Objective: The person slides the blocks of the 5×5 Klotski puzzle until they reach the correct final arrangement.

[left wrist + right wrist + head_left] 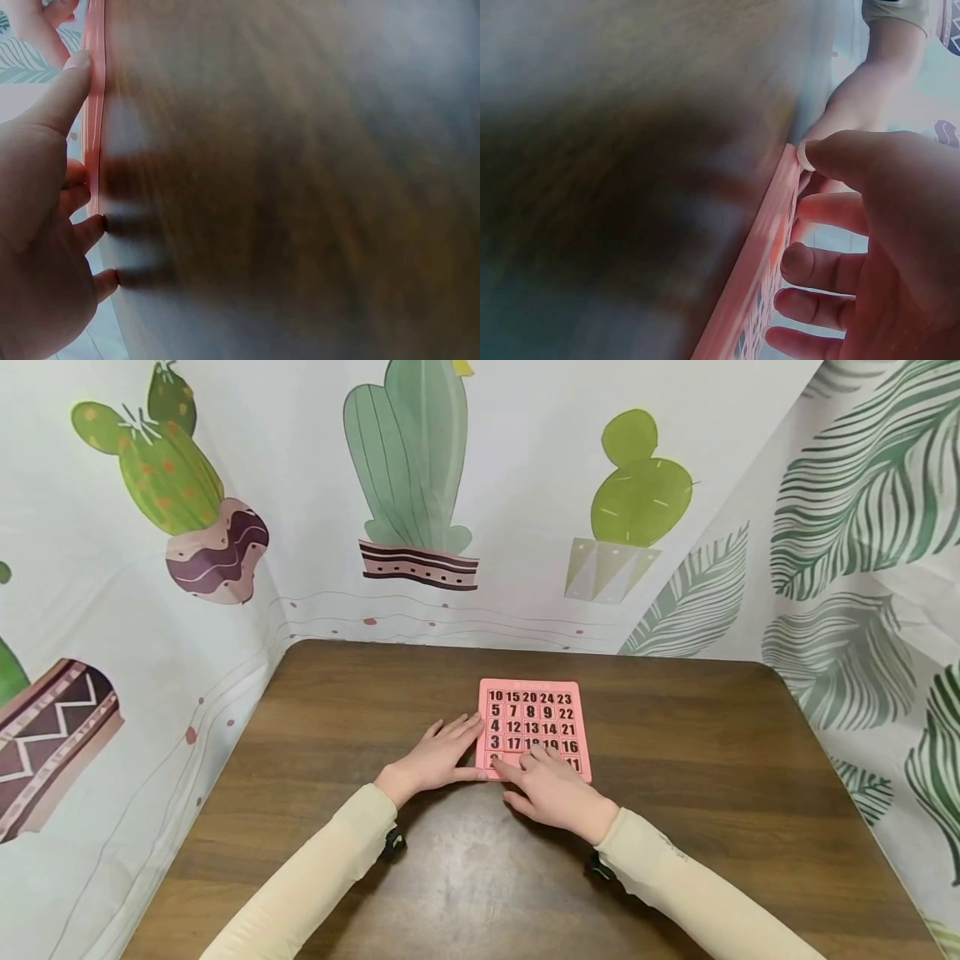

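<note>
A pink square number slide puzzle [531, 712] lies flat on the table, with black numbers on pink tiles in a grid. My left hand [438, 756] rests along its left side, fingertips at the edge and thumb at the lower left corner. In the left wrist view, the thumb meets the pink side wall [96, 112]. My right hand [555, 789] is over the lower rows, its index fingertip on the tile at bottom left. Its palm and fingers hide most of the bottom row. The right wrist view has its loosely bent fingers [821, 268] above the puzzle's face.
The brown wooden table [360, 693] extends around the puzzle on all sides. Behind it hangs a white wall covering [525, 485] printed with cacti and leaves. Both forearms, in pale sleeves [322, 860], reach in from the near edge, with a dark strap under each wrist.
</note>
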Motion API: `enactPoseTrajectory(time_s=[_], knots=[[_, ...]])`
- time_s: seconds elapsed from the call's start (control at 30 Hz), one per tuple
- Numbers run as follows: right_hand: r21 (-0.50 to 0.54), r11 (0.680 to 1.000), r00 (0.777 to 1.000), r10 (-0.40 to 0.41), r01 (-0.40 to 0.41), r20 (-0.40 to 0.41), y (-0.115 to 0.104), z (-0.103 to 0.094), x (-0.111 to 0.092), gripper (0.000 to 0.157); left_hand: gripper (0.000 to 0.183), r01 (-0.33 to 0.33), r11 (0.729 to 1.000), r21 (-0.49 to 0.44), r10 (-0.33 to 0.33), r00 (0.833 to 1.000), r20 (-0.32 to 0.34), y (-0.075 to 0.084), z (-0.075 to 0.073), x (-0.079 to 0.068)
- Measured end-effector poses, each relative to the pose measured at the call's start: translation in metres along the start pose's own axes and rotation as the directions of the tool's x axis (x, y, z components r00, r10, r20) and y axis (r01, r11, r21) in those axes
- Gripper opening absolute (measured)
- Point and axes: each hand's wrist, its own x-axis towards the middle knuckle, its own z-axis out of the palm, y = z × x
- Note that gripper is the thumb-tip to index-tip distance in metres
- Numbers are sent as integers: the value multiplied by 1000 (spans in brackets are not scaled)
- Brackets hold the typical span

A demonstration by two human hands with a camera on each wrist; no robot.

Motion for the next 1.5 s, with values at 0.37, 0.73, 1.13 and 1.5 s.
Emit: enactPoseTrajectory(time_s=[0.37,0.73,1.13,1.5], knots=[[13,998,997,69,-69,-38,21,-9,-34,44,93,1,1000,10,-1,1000,0,-2,-1,2],[8,995,995,99,-99,-35,28,-5,-52,45,93,0,1000,-7,0,1000,-10,-3,-4,0],[0,996,996,89,-90,-28,24,1,-49,47,94,13,1000,4,-13,1000,0,-3,0,0],[-26,998,997,53,-54,-49,18,3,-42,49,92,-6,1000,3,6,1000,-16,0,-2,0]])
